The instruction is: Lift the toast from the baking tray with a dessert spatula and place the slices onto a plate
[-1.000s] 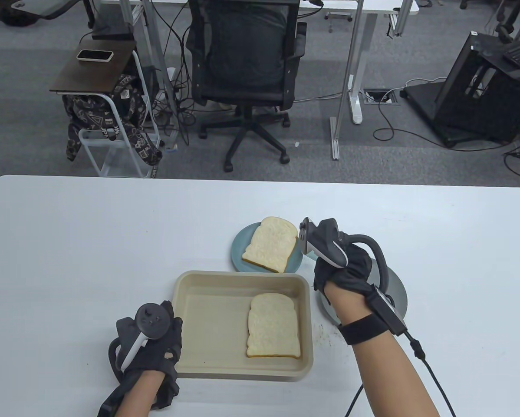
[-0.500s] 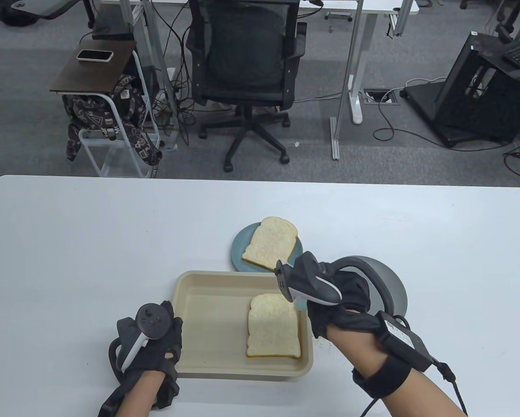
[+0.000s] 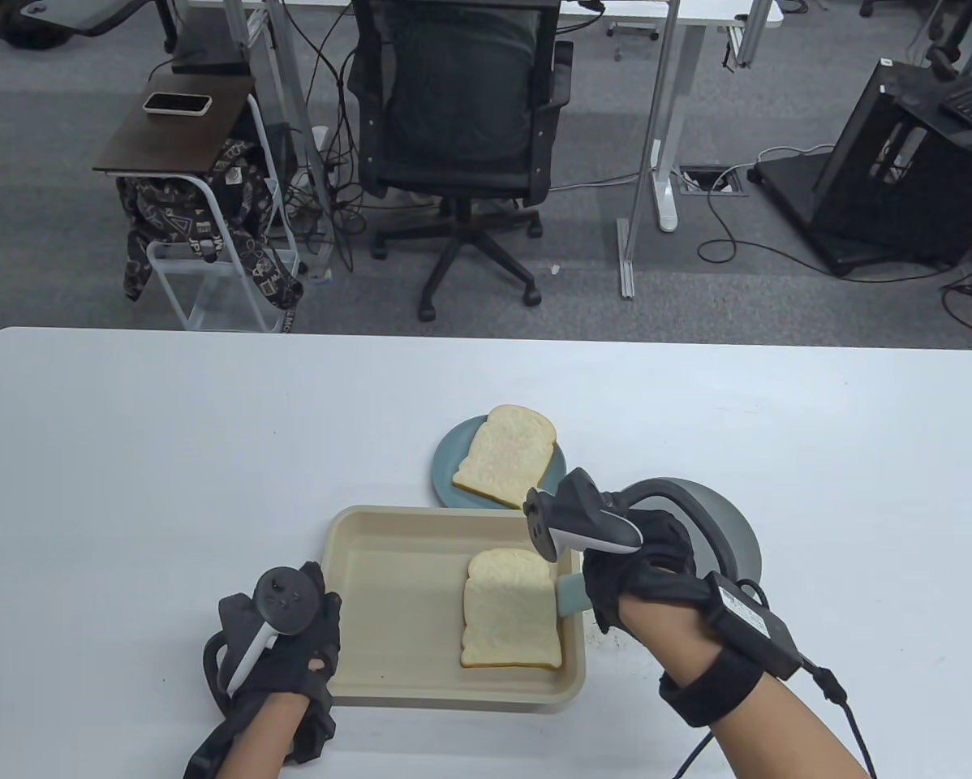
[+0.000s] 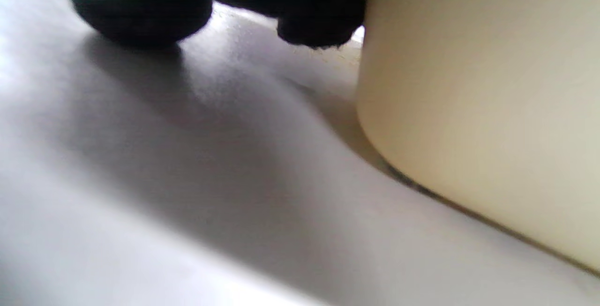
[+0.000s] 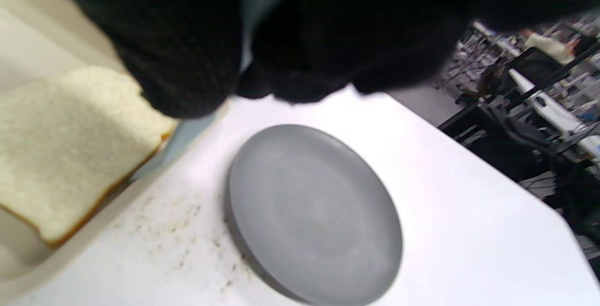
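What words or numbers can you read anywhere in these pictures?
"JP": part of the white lettering on the patterned bag hanging on the white stand beside the table; the rest of its print is too small to read.
The label on the small box strapped to the right wrist is too blurred to read.
Toast, tray and plates carry no writing.

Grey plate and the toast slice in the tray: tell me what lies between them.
In the right wrist view, the tray's beige right wall and a crumb-speckled strip of white table separate the toast from the grey plate. The spatula's teal blade also crosses that wall.
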### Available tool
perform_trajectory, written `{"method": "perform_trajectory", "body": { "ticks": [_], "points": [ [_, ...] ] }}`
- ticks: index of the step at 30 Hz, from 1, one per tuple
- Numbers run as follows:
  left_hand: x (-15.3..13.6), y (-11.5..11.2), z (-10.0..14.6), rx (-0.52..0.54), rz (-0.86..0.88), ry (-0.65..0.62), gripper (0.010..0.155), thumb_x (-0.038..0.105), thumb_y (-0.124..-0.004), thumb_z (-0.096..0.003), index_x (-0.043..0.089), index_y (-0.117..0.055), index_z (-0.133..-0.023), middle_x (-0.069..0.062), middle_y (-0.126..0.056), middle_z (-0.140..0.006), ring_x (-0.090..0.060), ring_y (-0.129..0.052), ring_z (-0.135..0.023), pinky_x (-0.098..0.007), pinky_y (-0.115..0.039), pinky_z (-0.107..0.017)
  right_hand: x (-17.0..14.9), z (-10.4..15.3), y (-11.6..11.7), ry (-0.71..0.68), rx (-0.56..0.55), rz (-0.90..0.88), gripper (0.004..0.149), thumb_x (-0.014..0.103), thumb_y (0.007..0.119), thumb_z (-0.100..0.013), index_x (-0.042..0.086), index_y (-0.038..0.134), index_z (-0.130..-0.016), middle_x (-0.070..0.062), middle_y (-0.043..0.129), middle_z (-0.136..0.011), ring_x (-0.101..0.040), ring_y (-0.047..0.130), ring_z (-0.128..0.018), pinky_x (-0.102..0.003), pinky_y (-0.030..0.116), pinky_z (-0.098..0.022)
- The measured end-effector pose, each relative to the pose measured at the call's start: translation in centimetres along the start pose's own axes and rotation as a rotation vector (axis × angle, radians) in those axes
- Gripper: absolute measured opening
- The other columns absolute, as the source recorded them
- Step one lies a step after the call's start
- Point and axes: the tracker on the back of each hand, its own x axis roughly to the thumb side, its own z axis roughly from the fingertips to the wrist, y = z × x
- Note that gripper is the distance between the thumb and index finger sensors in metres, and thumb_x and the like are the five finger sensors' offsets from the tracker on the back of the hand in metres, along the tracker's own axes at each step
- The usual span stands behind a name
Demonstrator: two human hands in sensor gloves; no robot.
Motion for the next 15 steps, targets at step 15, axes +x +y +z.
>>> {"method": "perform_trajectory", "body": {
  "ticks": [15],
  "points": [
    [0.0,-0.1,0.0,0.013,-0.001,0.002,0.063,0.046,-0.059,-0.0599,0.015,-0.046,-0.113,0.002,-0.093,-0.048,-0.015,-0.092,-0.011,-0.043,-0.09,-0.029,-6.2,-3.2,5.0,-0.162,0.002,-0.398,0.046,0.034,0.094,-0.033,0.022,0.09,-0.077,-0.007,0.101,-0.05,-0.024,0.098,-0.017,-0.041,0.089,-0.005]
  ]
}}
